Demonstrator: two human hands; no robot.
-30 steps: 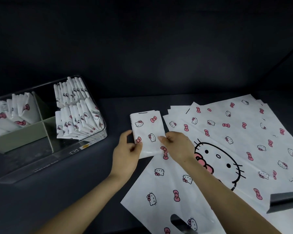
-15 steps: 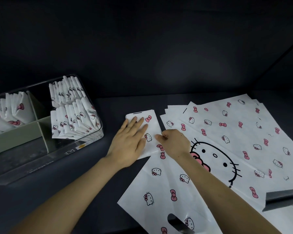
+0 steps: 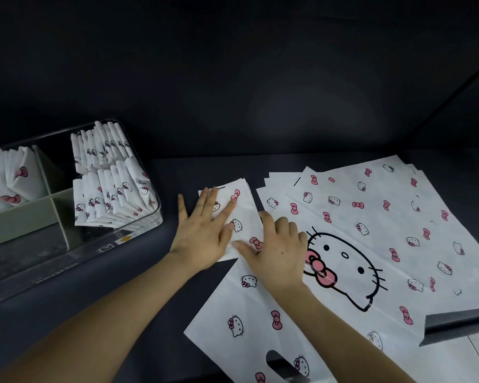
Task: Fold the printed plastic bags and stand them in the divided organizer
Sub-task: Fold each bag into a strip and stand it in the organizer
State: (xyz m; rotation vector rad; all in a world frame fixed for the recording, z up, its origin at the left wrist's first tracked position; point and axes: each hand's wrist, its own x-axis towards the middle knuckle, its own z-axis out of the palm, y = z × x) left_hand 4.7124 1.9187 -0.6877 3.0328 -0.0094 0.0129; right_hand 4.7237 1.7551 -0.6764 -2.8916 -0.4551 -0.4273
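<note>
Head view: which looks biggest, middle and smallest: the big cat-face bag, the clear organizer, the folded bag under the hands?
1. Big cat-face bag
2. Clear organizer, partly cut off at the frame's edge
3. Folded bag

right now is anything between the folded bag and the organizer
Nothing visible does. The folded bag lies flat under the left hand, and only bare table separates it from the organizer to its left. The organizer's right side is packed with stored bags.
</note>
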